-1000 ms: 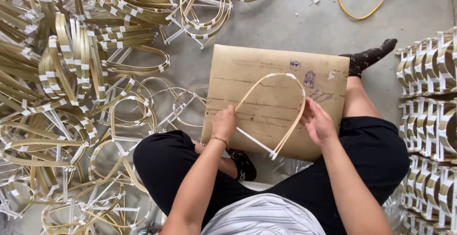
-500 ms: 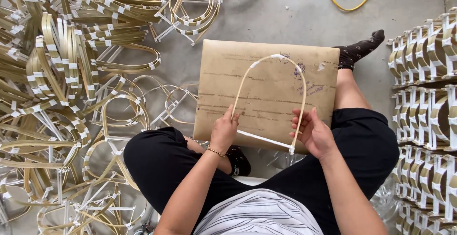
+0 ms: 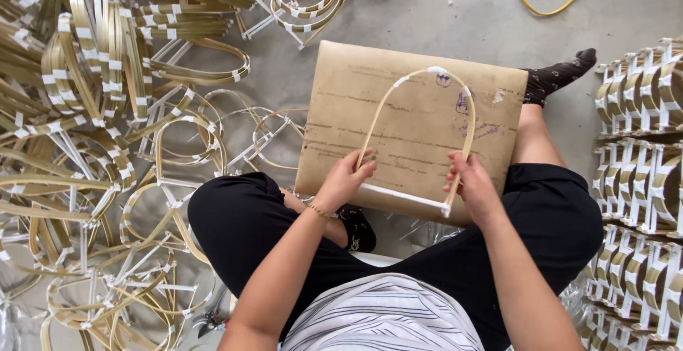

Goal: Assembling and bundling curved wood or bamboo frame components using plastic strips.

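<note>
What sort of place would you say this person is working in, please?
Probably a small craft workshop: a bare concrete floor, heaps of taped bamboo hoops and neat stacks, with both hands on one arch.

Both forearms are extended forward from the torso over the crossed legs, bare to above the elbow. The left hand [image 3: 346, 179] is held palm down, fingers curled and pinched together near the thumb, the wrist slightly bent and ringed by a thin bracelet. The right hand [image 3: 472, 186] is turned on its side, thumb uppermost, fingers closed in a pinch. The hands are kept apart, level with each other.
</note>
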